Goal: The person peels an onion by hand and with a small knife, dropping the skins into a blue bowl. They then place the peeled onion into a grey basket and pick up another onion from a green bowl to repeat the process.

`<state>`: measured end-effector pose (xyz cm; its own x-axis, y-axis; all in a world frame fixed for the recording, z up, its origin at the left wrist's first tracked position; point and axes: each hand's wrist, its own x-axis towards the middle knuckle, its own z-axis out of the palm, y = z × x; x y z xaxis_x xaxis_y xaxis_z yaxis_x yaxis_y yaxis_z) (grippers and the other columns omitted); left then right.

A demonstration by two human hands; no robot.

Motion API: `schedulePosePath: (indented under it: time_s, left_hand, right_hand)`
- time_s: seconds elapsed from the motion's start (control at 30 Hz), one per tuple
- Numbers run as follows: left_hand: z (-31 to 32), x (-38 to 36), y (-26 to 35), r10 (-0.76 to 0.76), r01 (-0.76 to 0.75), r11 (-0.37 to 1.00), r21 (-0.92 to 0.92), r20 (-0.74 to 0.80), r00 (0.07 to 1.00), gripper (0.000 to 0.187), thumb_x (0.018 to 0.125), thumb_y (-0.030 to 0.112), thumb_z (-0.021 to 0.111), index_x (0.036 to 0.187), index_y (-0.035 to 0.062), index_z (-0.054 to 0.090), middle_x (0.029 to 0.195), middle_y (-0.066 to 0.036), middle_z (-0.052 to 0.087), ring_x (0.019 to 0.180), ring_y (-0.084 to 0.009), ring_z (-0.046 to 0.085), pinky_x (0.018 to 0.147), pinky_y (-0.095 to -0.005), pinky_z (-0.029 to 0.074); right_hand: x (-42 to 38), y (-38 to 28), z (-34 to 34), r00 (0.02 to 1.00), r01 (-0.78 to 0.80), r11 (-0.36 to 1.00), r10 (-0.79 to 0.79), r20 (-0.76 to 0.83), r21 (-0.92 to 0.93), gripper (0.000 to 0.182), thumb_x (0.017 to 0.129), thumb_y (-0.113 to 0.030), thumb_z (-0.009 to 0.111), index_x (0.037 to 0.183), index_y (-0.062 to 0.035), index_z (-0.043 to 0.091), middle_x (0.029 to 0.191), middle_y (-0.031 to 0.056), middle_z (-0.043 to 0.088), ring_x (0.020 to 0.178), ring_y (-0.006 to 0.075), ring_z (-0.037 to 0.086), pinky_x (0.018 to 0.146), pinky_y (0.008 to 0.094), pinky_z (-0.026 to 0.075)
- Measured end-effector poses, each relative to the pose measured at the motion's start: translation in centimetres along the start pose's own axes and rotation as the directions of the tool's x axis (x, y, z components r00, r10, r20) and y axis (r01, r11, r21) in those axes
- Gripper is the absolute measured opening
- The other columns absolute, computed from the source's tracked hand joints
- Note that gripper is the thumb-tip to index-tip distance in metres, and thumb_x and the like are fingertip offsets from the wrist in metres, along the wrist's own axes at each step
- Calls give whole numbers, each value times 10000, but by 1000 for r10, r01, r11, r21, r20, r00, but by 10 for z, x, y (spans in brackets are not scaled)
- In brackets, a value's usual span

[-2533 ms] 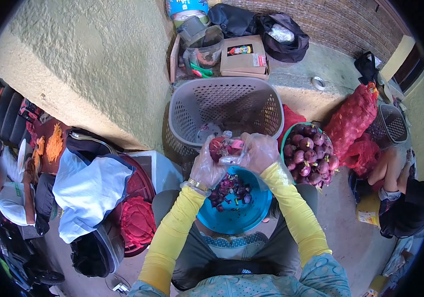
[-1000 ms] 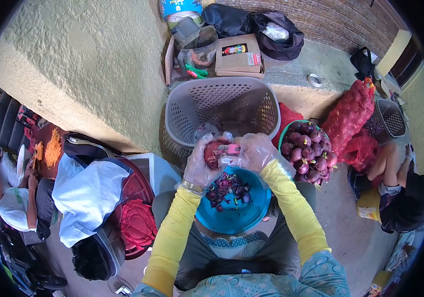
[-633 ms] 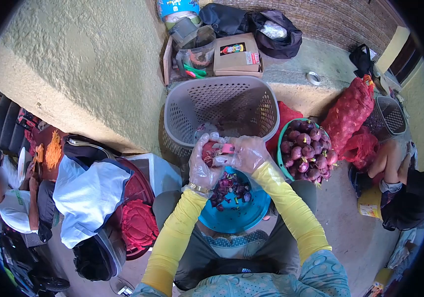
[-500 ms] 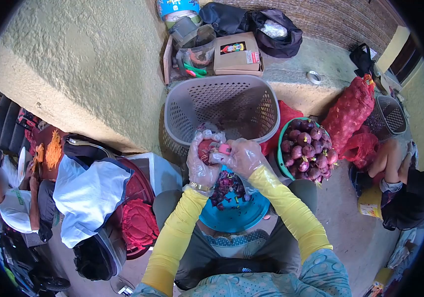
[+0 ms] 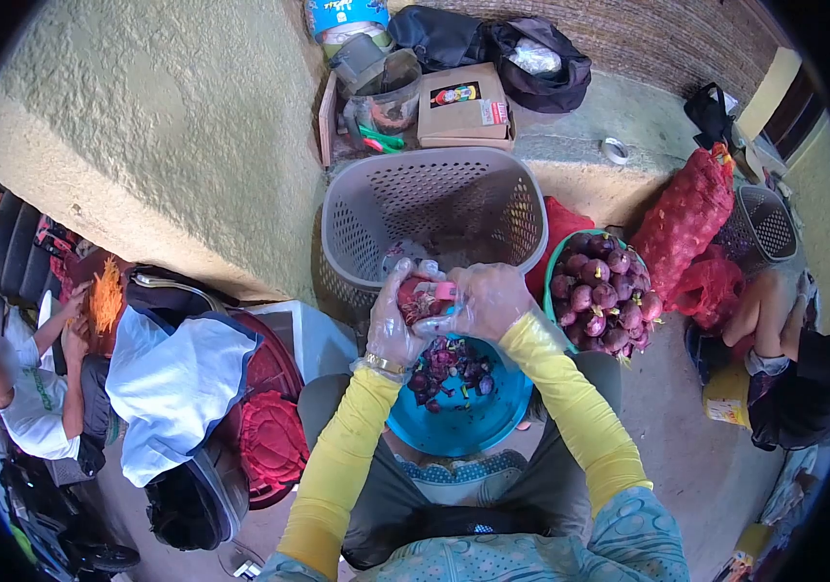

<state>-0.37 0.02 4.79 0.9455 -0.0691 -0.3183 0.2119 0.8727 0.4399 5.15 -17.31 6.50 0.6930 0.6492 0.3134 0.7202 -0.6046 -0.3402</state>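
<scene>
My left hand (image 5: 389,328), in a clear plastic glove, is closed around a red onion (image 5: 417,302). My gloved right hand (image 5: 491,299) presses against the onion's right side, its fingers closed on a small tool with a pink end (image 5: 445,290); the tool's blade is hidden. Below both hands sits a blue basin (image 5: 459,441) holding purple onion skins (image 5: 463,367). Just beyond them stands a grey perforated plastic basket (image 5: 357,218). To the right, a green basin (image 5: 553,260) is heaped with red onions (image 5: 599,299).
A full red mesh sack (image 5: 686,213) leans against the ledge, which bears a cardboard box (image 5: 463,102) and a black bag (image 5: 556,78). At left, white cloth (image 5: 177,373) covers something beside a red basin (image 5: 284,359). A seated person (image 5: 42,407) works near orange shreds (image 5: 105,301).
My hands have shifted slightly, and the right one now lies more across the onion. More skins show in the blue basin. At left, the seated person's arms have risen.
</scene>
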Motion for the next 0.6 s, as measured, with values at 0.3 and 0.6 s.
schedulePosePath:
  time_s: [0.3, 0.6]
  left_hand:
    - [-2, 1, -9, 142, -153, 969, -194, -70, 987, 239, 1009, 290, 559, 978, 63, 628, 903, -97, 675, 907, -259, 654, 887, -423, 545]
    - [-3, -3, -7, 309, -317, 904, 288, 75, 948, 282, 1005, 293, 560, 1115, 37, 606, 972, -116, 671, 1012, -260, 627, 924, -416, 542]
  right_hand:
    - [-3, -16, 16, 994, -112, 993, 112, 6, 30, 666, 700, -718, 718, 937, -97, 676, 763, 151, 682, 725, 355, 692, 650, 470, 546]
    - [0, 8, 9, 999, -11, 999, 13, -41, 52, 626, 697, -682, 736, 944, -108, 686, 775, 140, 686, 713, 351, 691, 640, 460, 546]
